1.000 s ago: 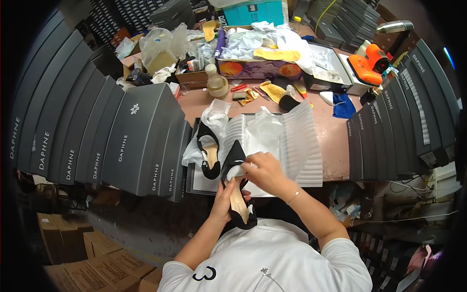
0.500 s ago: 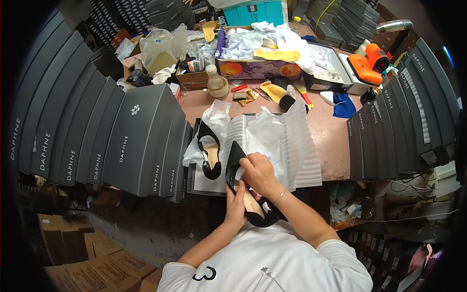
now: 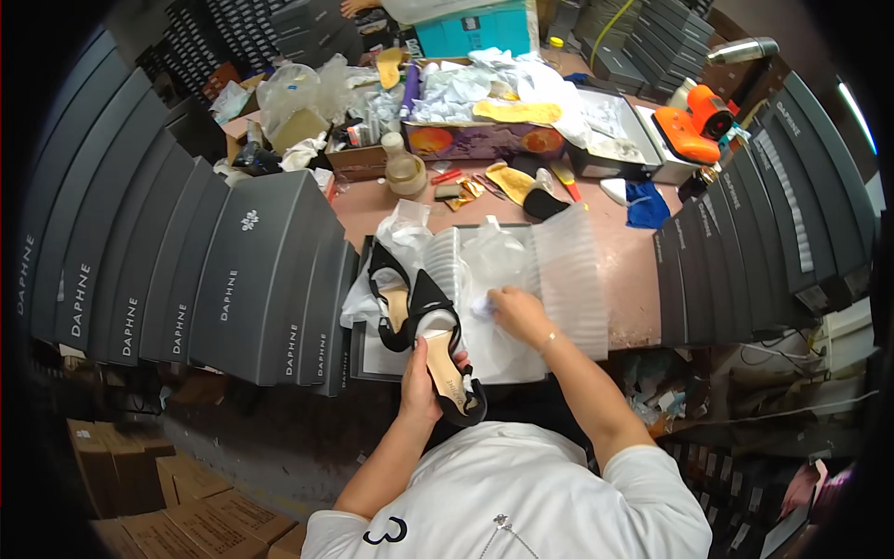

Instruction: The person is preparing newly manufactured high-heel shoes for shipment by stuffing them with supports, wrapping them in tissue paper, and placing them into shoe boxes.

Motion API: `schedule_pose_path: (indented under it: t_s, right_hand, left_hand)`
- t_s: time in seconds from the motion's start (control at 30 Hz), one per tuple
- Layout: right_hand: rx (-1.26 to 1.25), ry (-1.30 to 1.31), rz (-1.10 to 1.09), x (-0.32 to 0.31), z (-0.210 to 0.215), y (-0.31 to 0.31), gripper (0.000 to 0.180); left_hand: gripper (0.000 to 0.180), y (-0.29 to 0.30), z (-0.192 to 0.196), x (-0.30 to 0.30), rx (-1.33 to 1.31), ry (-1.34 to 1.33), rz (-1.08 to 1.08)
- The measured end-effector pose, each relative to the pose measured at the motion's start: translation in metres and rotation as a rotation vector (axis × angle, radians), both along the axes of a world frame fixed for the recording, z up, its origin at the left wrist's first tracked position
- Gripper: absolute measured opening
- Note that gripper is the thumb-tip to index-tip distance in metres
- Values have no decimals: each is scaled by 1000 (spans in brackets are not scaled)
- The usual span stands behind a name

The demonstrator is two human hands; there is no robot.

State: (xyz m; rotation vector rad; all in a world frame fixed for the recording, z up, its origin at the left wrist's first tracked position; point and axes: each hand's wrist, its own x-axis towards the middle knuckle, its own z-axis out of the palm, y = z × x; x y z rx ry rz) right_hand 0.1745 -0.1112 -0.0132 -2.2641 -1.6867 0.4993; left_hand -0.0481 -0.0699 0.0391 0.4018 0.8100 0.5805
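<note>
My left hand [image 3: 422, 384] is closed round the heel half of a black pointed shoe [image 3: 443, 361] with a beige insole, held above the near edge of an open shoebox [image 3: 372, 359]. White padding shows inside its toe. The matching black shoe [image 3: 394, 306] lies in the box's left part, on crumpled white paper, partly overlapped by the held one. Over the box's right half, my right hand [image 3: 518, 315] has its fingers pinched on a small bluish-white wad [image 3: 481, 306], against white tissue paper [image 3: 494, 252]. Its exact kind is hard to make out.
Grey shoeboxes [image 3: 256, 279] stand in a row on the left, with more grey boxes [image 3: 745, 224] at right. Behind lie a carton of crumpled paper [image 3: 484, 138], a glue jar [image 3: 405, 172], yellow insoles [image 3: 510, 182] and an orange tool [image 3: 687, 135]. Foam sheet [image 3: 573, 279] overhangs the box's right side.
My right hand has left the shoe's opening and moved right, over the tissue paper. My left hand has shifted left with the shoe, now overlapping the other one.
</note>
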Motion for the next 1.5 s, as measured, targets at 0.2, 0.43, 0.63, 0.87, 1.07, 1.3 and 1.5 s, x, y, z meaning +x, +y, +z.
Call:
schedule_pose_path:
  t_s: [0.2,0.43,0.63,0.87,1.07,1.3,1.5]
  right_hand:
    - [358,1,14,-30,31,-15,37]
    - [349,184,-108,-24,29,0,43]
    - [393,278,192,-67,92,-19,42]
    - [553,128,107,-78,73,-8,35]
    - [500,438,-36,-63,97,-17,108]
    - [681,376,29,-53,69,3,86]
    - [999,563,203,-59,143,-2,99]
  left_hand:
    - [50,2,-1,3,35,-2,-27]
    - [50,0,0,1,49,12,-9]
    - [52,0,12,5,104,-24,-111]
    - [46,-10,3,4,287,108,-120]
    - [49,-16,12,5,305,107,-248]
    - [50,-18,22,17,374,80,-247]
    - [55,46,63,1,579,-200,-442]
